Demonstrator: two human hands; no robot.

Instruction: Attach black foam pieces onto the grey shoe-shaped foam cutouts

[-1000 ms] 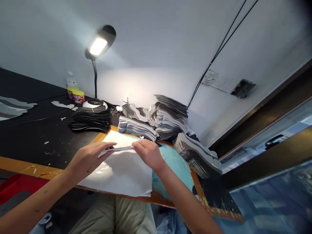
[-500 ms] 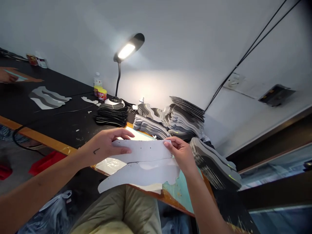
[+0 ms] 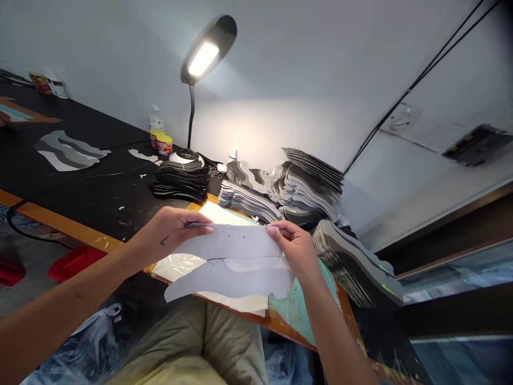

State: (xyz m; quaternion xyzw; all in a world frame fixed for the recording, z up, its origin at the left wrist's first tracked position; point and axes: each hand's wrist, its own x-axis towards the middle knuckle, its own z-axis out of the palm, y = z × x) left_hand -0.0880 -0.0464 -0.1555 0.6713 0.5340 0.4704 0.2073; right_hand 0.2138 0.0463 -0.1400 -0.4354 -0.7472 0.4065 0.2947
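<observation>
A pale shoe upper piece (image 3: 240, 275) with wavy edges and small dark dots hangs between my hands, its plain side towards me. My left hand (image 3: 176, 232) pinches its upper left edge between thumb and fingers. At the upper right corner, my right hand (image 3: 294, 246) grips it the same way. Below it lies an orange-edged board (image 3: 286, 323) with a teal sheet (image 3: 298, 305) and a white sheet (image 3: 176, 267), partly covered by the piece. Right of my right hand rests a stack of grey shoe upper pieces (image 3: 352, 262).
Behind the board stand more stacks of grey pieces (image 3: 250, 200) and a black stack (image 3: 180, 181). A lit desk lamp (image 3: 204, 59), a bottle (image 3: 156, 118) and yellow tubs (image 3: 164, 144) stand at the back. Grey pieces (image 3: 68, 152) lie on the left; another person's hand (image 3: 5, 118) shows at the far edge.
My left fingers have drawn in to pinch the piece's top edge, where they were spread across it before. The camera view has shifted slightly.
</observation>
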